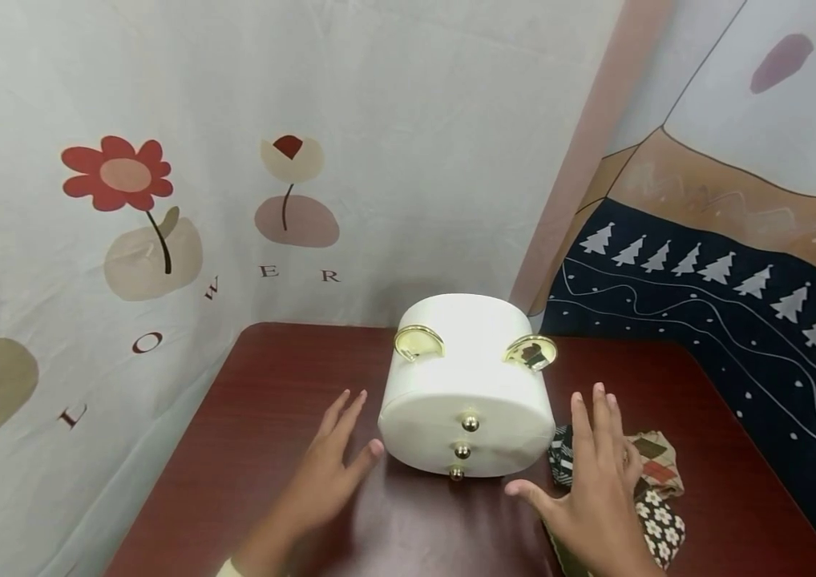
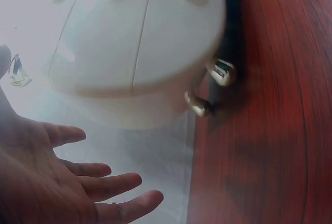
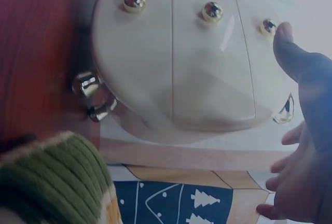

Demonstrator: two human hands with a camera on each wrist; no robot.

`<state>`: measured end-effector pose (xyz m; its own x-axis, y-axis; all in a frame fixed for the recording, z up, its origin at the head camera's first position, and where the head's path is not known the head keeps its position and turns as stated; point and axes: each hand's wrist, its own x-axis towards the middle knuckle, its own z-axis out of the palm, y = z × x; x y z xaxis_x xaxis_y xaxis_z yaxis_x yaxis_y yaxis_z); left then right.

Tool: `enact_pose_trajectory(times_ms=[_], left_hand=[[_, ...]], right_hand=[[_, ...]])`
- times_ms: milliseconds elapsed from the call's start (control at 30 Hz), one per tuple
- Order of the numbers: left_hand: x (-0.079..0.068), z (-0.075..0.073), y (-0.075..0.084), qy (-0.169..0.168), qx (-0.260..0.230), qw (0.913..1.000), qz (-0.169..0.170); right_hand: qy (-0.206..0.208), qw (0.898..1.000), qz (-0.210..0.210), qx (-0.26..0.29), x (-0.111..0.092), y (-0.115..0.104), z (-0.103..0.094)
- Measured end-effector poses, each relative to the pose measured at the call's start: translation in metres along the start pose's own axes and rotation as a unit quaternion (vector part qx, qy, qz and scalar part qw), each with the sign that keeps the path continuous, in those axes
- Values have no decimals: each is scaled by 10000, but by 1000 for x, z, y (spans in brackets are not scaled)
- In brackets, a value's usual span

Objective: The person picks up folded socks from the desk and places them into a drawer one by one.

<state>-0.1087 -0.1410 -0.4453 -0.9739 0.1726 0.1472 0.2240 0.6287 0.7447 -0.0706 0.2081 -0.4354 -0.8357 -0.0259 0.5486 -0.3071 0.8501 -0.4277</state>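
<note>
A white rounded jewelry box with gold ear-shaped pieces on top stands on the table. Three gold ball knobs run down its front, and the left wrist view shows seams between its drawers. Small gold feet sit under it. My left hand is held out beside the box's left side, fingers spread and nothing in it. On the other side, my right hand is raised with fingers straight and thumb out, also holding nothing. In the right wrist view its thumb overlaps the top knob.
Patterned cloth pieces lie under and beside my right hand, among them a black one with white flowers and a checked one. A green ribbed cloth is close to the right wrist camera. The dark red table meets printed wall hangings behind.
</note>
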Motion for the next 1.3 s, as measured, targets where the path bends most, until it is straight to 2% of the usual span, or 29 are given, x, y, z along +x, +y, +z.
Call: enact_pose_trajectory(times_ms=[167, 400, 567, 733, 833, 967, 1133, 1300], left_hand=[[3, 1, 5, -48, -481, 9988, 33], [8, 2, 8, -58, -1009, 9948, -118], [12, 3, 11, 12, -1278, 9917, -114], [21, 4, 14, -48, -1484, 9881, -388], [27, 4, 18, -76, -1834, 9808, -654], [35, 5, 25, -106, -2461, 9646, -942], [44, 7, 31, -157, -2969, 9470, -1220], [51, 9, 36, -212, -3198, 9380, -1323]], right_hand=[[451, 9982, -217, 316, 1, -7, 7], [1158, 9903, -697, 325, 2, -12, 18], [1315, 9886, -588, 448, -1, -19, 20], [1527, 9848, -629, 542, -3, -27, 23], [1800, 9782, -854, 591, -3, -31, 28], [2036, 9691, -1129, 813, 0, -37, 34], [2336, 9577, -1238, 1140, 1, -45, 43], [2365, 9534, -1210, 1427, 0, -52, 52]])
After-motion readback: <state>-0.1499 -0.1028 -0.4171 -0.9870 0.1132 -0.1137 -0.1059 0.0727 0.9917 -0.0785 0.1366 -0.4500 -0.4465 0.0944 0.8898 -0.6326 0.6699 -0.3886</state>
